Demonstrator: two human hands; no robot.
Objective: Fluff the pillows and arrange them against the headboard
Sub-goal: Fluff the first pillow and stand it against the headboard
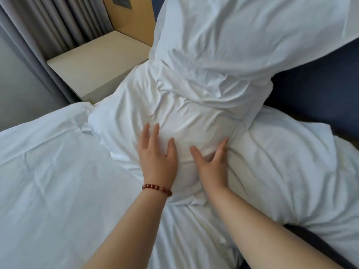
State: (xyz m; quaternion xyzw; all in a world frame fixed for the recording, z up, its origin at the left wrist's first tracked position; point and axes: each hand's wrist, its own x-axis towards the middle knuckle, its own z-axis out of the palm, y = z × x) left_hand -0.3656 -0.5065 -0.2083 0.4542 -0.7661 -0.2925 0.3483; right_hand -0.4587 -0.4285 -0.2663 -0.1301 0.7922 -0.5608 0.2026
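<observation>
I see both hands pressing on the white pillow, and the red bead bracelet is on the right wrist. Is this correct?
Not quite. In the head view the red bead bracelet is on the left wrist. The left hand and right hand do press on the white pillow.

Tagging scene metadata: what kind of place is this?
Probably a hotel-style bedroom: white pillows and a white duvet, a dark blue padded headboard, and a pale bedside stand beside grey curtains.

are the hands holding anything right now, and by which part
Nothing is held. The left hand and the right hand press, fingers spread, on the near end of the middle white pillow.
</observation>
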